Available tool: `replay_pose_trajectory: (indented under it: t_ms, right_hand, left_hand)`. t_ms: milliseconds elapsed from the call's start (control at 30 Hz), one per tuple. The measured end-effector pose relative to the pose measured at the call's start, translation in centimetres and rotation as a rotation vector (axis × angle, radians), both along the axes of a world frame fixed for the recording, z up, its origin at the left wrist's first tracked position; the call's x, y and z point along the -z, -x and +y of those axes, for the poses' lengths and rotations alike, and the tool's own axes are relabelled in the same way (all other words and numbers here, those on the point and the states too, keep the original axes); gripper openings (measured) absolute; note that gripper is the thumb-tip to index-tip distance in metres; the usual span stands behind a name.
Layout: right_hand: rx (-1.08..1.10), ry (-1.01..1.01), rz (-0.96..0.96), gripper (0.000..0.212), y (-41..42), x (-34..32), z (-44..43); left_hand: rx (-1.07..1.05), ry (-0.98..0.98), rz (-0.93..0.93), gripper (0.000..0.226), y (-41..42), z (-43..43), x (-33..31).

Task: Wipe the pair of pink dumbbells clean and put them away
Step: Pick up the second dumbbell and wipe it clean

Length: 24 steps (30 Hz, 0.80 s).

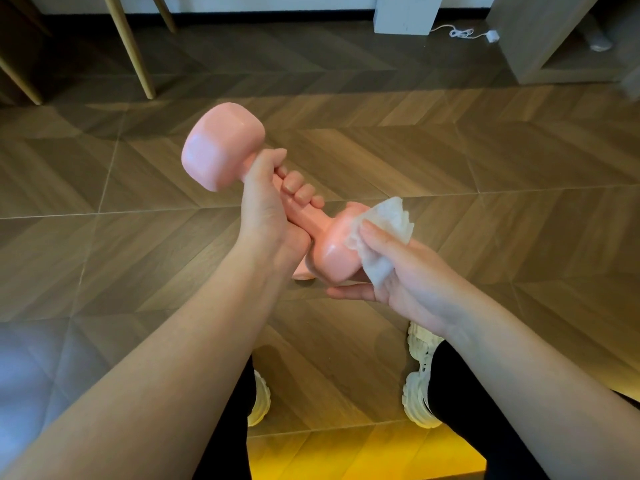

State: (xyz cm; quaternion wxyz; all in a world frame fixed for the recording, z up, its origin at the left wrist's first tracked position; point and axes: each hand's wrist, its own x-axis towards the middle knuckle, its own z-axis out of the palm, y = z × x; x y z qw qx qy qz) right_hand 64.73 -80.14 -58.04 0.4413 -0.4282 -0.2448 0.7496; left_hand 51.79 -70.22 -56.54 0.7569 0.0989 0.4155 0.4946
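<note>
A pink dumbbell is held tilted in the air above the floor, one head up at the left, the other lower at the right. My left hand is wrapped around its handle. My right hand presses a crumpled white wipe against the lower head, fingers cupped under it. A small pink piece shows on the floor just below the hands; it looks like part of the second dumbbell, mostly hidden.
Wood-pattern floor all around. Wooden chair legs stand at the back left. A white post and a white cable lie at the back, a low shelf unit at the back right. My white shoes are below.
</note>
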Motion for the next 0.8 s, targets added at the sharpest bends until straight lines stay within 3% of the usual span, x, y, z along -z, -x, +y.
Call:
replay_pose_trajectory:
  t_ms: [133, 300, 467, 567, 700, 800]
  right_hand:
    - [-0.008, -0.002, -0.034, 0.058, 0.1, 0.1, 0.0]
    - [0.015, -0.05, -0.001, 0.045, 0.0, 0.3, -0.1]
    - [0.096, 0.005, -0.092, 0.051, 0.5, -0.1, 0.1]
    - [0.093, -0.017, -0.145, 0.024, 1.3, -0.1, 0.1]
    - [0.084, -0.054, -0.077, 0.058, 0.4, -0.1, 0.0]
    - [0.095, 0.02, -0.03, 0.063, 0.0, -0.3, 0.0]
  left_hand:
    - [-0.001, 0.015, -0.01, 0.034, -0.1, -0.3, 0.0]
    - [-0.004, 0.005, 0.001, 0.035, -0.2, -0.2, -0.1]
    - [0.003, -0.005, -0.027, 0.033, -0.2, -0.2, 0.0]
    - [0.019, -0.042, 0.022, 0.035, -0.5, -0.4, 0.0]
    - [0.005, -0.048, -0.026, 0.035, -0.2, -0.1, -0.2]
    - [-0.01, -0.056, -0.099, 0.034, 0.0, 0.0, -0.3]
